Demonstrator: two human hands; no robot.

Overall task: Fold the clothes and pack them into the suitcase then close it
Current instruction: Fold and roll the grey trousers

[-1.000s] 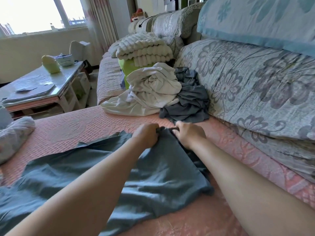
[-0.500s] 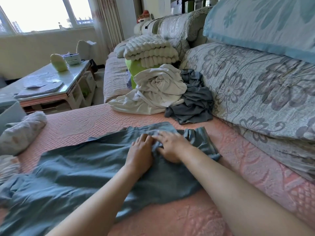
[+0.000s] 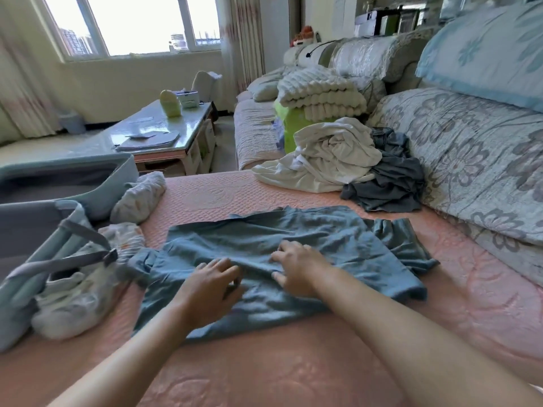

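Both palms lie flat on the blue-grey T-shirt (image 3: 323, 230), with the left hand (image 3: 210, 282) and right hand (image 3: 296, 267) side by side, fingers straight and gripping nothing. They are likely smoothing a ridge of cloth before the next fold. The shirt is spread on the pink sofa seat (image 3: 293, 362) just beside the open suitcase (image 3: 17, 289). Its long axis runs left to right, with a sleeve (image 3: 408, 239) at the right end.
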